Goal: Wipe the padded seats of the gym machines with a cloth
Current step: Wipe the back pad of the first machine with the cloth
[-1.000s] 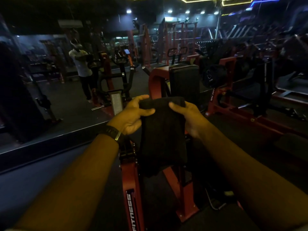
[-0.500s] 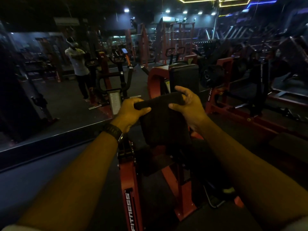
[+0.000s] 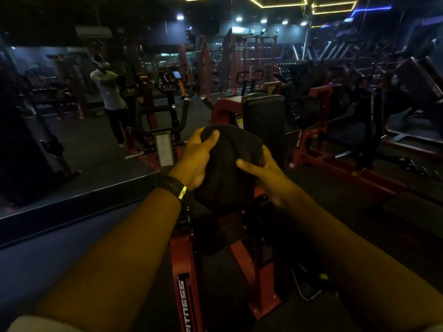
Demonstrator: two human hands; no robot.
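Observation:
A dark cloth [image 3: 230,164], folded into a thick bundle, is held in front of me at chest height. My left hand [image 3: 196,159] grips its left side with the thumb over the top. My right hand [image 3: 261,173] holds its right side, thumb across the front. Below the cloth stands a red machine frame [image 3: 184,271] with a dark padded seat [image 3: 215,236] partly hidden in shadow. Behind the cloth rises an upright black back pad [image 3: 263,116].
A wall mirror [image 3: 72,116] on the left reflects a person in a white shirt [image 3: 107,92] and an exercise bike [image 3: 172,104]. More red machines [image 3: 335,140] stand to the right. A dark rubber floor lies around the frame.
The cloth hung long and flat between my hands; both hands have since folded and bunched it into a compact bundle, with my right hand dropping lower.

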